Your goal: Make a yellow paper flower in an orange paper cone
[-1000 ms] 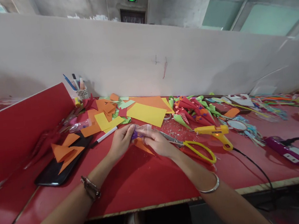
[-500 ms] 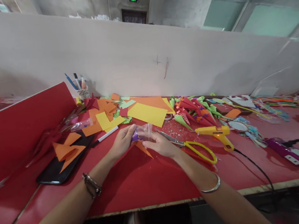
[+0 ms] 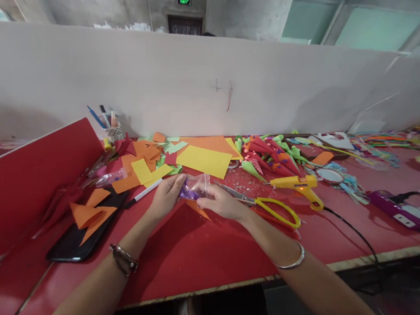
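Between my hands is a small clear plastic bag (image 3: pixel 194 186) with purple contents I cannot make out. My left hand (image 3: pixel 165 197) is closed on its left end, thumb on top. My right hand (image 3: pixel 222 201) is closed on the other end. Just below the bag, an orange paper triangle (image 3: pixel 199 210) lies on the red tabletop (image 3: pixel 190 258). Yellow-handled scissors (image 3: pixel 277 211) lie beside my right hand, their blades pointing toward it. A white marker (image 3: pixel 148 190) with a black cap rests left of my left hand.
A yellow hot glue gun (image 3: pixel 297 186) with an orange light lies at right, its cord running off the front edge. A purple power strip (image 3: pixel 395 209) is farther right. Felt cones (image 3: pixel 269 154) and yellow paper (image 3: pixel 205 161) lie behind; a black phone (image 3: pixel 75 242) sits left.
The bag now shows more of itself between my hands, its purple part lower and flatter. The whole view has shifted slightly, moving the scene a little left.
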Motion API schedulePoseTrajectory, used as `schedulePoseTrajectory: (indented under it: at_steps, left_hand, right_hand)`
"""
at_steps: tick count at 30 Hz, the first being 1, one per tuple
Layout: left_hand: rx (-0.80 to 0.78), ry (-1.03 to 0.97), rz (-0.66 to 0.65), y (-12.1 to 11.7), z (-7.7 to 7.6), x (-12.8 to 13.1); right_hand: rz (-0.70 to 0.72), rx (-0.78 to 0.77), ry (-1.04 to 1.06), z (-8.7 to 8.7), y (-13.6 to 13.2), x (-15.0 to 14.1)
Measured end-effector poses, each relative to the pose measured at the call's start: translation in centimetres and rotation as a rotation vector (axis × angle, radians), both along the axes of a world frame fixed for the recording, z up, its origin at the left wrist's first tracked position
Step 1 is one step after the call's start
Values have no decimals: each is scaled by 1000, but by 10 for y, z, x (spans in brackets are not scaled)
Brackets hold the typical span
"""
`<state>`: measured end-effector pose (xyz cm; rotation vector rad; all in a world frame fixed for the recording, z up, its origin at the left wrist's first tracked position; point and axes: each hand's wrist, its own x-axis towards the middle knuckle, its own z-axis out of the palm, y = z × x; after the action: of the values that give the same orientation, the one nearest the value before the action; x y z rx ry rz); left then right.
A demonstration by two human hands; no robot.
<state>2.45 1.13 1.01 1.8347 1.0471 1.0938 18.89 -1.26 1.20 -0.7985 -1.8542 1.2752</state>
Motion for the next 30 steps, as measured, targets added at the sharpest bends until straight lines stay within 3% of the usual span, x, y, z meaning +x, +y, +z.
schedulePoseTrajectory:
  at_steps: [8,12,24,30]
  left_hand:
    - [6,6,250,14,0,-16]
    - [85,209,477,27,-3,-34]
    - [70,770,647,29,-10,-50]
    - [37,909,731,27,-3,-50]
  right_hand:
    - [-294,23,242,-2,9,6]
    - [-446,12,382,-4,14,10]
    - [-372,-126,461,-8,13,1]
    - [-381,-25,226,-10,13,4]
